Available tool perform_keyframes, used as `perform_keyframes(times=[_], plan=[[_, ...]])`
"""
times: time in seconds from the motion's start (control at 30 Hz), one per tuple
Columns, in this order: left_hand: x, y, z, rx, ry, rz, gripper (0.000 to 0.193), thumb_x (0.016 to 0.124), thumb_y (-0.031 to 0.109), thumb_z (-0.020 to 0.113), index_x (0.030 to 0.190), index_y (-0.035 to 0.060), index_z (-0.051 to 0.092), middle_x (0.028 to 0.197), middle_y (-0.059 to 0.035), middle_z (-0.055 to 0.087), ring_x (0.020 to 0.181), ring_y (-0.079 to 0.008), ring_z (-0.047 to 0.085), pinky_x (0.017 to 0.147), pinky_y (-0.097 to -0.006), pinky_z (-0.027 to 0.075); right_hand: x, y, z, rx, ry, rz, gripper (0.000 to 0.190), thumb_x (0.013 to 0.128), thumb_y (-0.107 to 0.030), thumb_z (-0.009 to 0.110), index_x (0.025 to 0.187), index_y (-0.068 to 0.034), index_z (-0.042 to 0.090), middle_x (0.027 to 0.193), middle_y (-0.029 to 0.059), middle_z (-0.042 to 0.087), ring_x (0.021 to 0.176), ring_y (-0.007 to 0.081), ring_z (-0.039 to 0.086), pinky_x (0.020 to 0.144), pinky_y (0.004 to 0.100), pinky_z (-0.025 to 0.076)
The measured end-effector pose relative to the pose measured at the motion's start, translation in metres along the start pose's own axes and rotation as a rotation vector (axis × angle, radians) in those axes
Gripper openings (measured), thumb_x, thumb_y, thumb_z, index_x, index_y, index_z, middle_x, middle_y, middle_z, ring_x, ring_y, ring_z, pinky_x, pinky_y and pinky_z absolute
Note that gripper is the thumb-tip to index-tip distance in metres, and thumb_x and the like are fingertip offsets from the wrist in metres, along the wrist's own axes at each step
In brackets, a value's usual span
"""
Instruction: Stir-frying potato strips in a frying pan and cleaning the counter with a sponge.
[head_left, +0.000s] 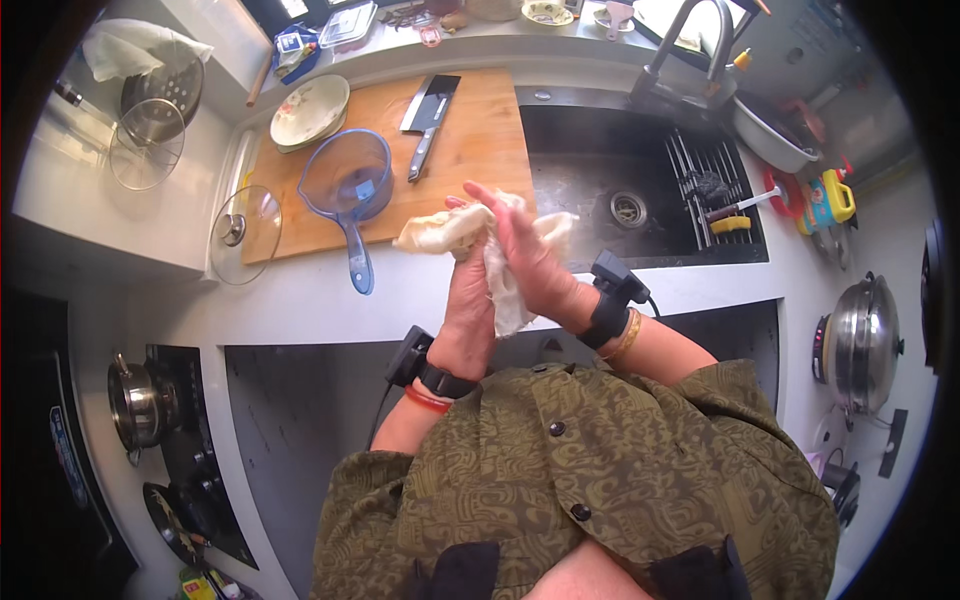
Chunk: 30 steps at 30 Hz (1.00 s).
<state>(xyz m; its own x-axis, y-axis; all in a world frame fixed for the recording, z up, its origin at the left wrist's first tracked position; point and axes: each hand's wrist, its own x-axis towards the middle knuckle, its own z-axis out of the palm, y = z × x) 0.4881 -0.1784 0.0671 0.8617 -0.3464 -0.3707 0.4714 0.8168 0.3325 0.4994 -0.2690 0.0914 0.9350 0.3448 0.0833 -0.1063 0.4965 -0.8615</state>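
Note:
A crumpled off-white cloth (507, 289) is pressed between my two hands, above the counter edge in front of the cutting board and sink. My left hand (471, 289) lies on its left side, the fingers mostly hidden by cloth. My right hand (529, 251) lies over the cloth with its fingers pointing up and left. Beyond them a wooden cutting board (480, 142) bears a cleaver (430, 124), a blue translucent plastic ladle (346, 180) and stacked floral bowls (309, 111).
At right is a sink (577, 187) with a faucet (686, 45) and a rack holding a yellow sponge (730, 224). A glass lid (259, 236) leans over the board's left corner. A steel pot (862, 341) stands far right, another pot (139, 401) at left on a stove.

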Motion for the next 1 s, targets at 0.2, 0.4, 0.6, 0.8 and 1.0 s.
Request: perform_keyframes(times=[0.2, 0.4, 0.6, 0.8, 1.0], plan=[[-0.011, 0.017, 0.001, 0.245, -0.169, 0.239, 0.048, 0.098, 0.036, 0.052, 0.136, 0.0082, 0.044, 0.13, -0.009, 0.054, 0.119, -0.0217, 0.054, 0.101, -0.0375, 0.046, 0.0, 0.006, 0.004, -1.044, -0.171, -0.277, 0.104, 0.082, -0.07, 0.049, 0.147, 0.006, 0.021, 0.152, 0.0279, 0.022, 0.146, 0.0385, 0.011, 0.118, 0.0459, 0.01], [-0.007, 0.044, -0.007, -0.024, -0.165, -0.009, 0.05, 0.099, 0.037, 0.052, 0.138, 0.0081, 0.041, 0.13, -0.0087, 0.052, 0.122, -0.022, 0.052, 0.104, -0.0375, 0.045, -0.008, -0.026, -0.01, -1.758, -0.396, -0.382, 0.098, 0.076, -0.053, 0.064, 0.145, 0.004, 0.026, 0.151, 0.023, 0.03, 0.146, 0.0316, 0.019, 0.12, 0.0464, 0.012], [0.01, 0.016, -0.019, 0.106, -0.052, 0.278, 0.025, 0.099, 0.022, 0.055, 0.118, 0.005, 0.055, 0.109, -0.0061, 0.063, 0.099, -0.0165, 0.061, 0.084, -0.0309, 0.053, -0.018, -0.016, 0.002, -1.761, -0.371, -0.485, 0.066, 0.071, -0.02, 0.071, 0.127, 0.008, 0.05, 0.133, 0.0202, 0.05, 0.135, 0.034, 0.038, 0.115, 0.0434, 0.029], [0.004, 0.037, -0.015, 0.21, 0.015, 0.188, 0.024, 0.099, 0.023, 0.055, 0.119, 0.0092, 0.054, 0.111, -0.0068, 0.062, 0.101, -0.0195, 0.062, 0.085, -0.0356, 0.054, -0.029, -0.058, -0.035, -1.252, -0.373, -0.361, 0.081, 0.065, -0.011, 0.08, 0.138, -0.007, 0.045, 0.14, 0.0161, 0.046, 0.138, 0.0368, 0.032, 0.113, 0.0446, 0.033], [0.017, -0.012, 0.035, 0.339, -0.189, 0.159, 0.037, 0.095, 0.01, 0.056, 0.131, 0.0081, 0.049, 0.123, -0.0093, 0.059, 0.11, -0.0239, 0.06, 0.093, -0.0385, 0.053, -0.035, -0.082, -0.064, -1.043, -0.289, -0.295, 0.103, 0.072, 0.005, 0.069, 0.153, -0.017, 0.01, 0.121, 0.0272, 0.053, 0.113, 0.0403, 0.054, 0.094, 0.0445, 0.047]])
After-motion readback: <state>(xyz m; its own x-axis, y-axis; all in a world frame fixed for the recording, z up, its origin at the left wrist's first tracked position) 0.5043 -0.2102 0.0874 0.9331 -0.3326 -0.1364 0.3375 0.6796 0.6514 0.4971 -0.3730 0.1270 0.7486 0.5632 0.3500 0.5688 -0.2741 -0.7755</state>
